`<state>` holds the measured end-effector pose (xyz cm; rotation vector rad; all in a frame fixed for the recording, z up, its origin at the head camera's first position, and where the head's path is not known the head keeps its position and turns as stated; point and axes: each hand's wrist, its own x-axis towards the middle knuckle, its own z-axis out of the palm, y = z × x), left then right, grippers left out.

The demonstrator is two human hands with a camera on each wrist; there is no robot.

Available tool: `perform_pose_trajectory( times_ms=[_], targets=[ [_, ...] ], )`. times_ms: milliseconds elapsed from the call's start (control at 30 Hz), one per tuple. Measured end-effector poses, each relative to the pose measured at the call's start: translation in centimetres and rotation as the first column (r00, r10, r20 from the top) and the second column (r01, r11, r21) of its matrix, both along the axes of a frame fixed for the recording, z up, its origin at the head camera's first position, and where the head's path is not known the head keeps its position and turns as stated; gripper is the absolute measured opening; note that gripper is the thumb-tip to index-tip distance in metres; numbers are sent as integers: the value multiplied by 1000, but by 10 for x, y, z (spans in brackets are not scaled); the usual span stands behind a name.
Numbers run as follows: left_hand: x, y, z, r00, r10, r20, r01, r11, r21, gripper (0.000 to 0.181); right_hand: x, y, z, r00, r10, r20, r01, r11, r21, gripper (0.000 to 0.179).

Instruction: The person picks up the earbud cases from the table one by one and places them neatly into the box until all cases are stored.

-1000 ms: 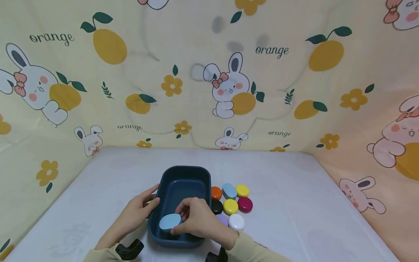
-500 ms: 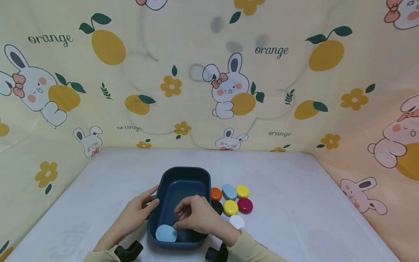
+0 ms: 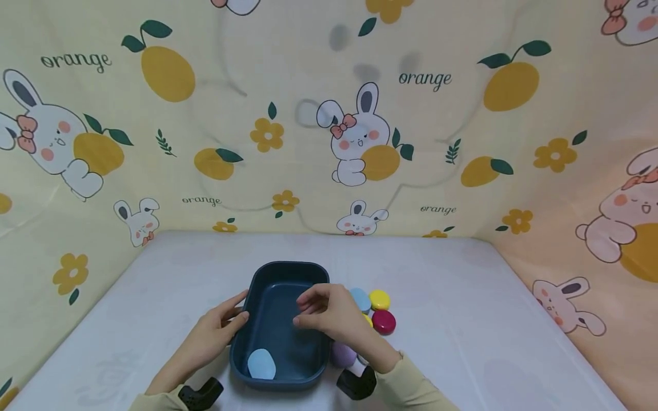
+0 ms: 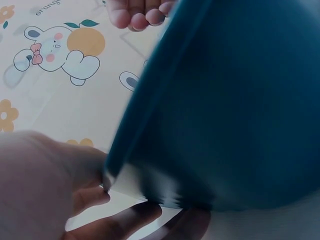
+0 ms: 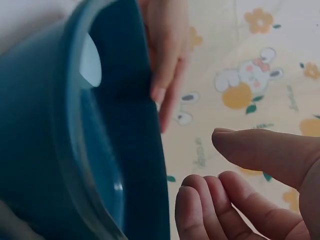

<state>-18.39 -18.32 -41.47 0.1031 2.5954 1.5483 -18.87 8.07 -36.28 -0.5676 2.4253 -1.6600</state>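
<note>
- Blue box (image 3: 300, 319): landmark. Long axis runs away from the person. Key relation, as judged: the loose pieces sit off its right wall, so the right hand is the nearer one, with pieces lying rightward of its fingertips, under and past the wrist.
- Right hand (image 3: 334, 314): above the right wall of the box, fingertips over the interior. Fingers loosely bent, thumb well apart from them in the right wrist view; gap unfilled, nothing held.
- Left hand (image 3: 218, 325): at the left wall of the box, thumb at the rim, other fingers low along the outside; grips the wall, apparently steadying it.
- Light blue piece (image 3: 262, 364): inside the box, near-left corner. Flat or tilted: cannot tell.
- Purple piece (image 3: 343, 355): just beside the box's right wall, near half; contact unclear.
- Dark red piece (image 3: 384, 322): farther right of the box than the purple one.
- Yellow piece (image 3: 380, 299) and second light blue piece (image 3: 361, 299): right of the box, beyond the dark red one; the blue is partly covered by the right hand.
</note>
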Motion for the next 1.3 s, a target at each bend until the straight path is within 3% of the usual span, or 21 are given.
perform_pose_trajectory(
  times_ms=[300, 600, 1067, 1300],
  targets=[
    [1, 1, 0, 1000, -1, -4, 1, 1000, 3, 55, -5, 23, 10, 996, -66, -56, 64, 997, -40, 24],
    [2, 1, -1, 1000, -1, -12, 1, 1000, -10, 55, -8, 49, 12, 985, -170, -9, 168, 982, -86, 27],
    [0, 1, -1, 1000, -16, -26, 15, 1000, -20, 56, -5, 95, -2, 932, -361, 45, 360, 933, 20, 23],
    [1, 2, 1, 1000, -20, -18, 20, 999, -27, 57, -1, 123, -15, 890, -453, 60, 449, 891, 73, 41]
  ],
)
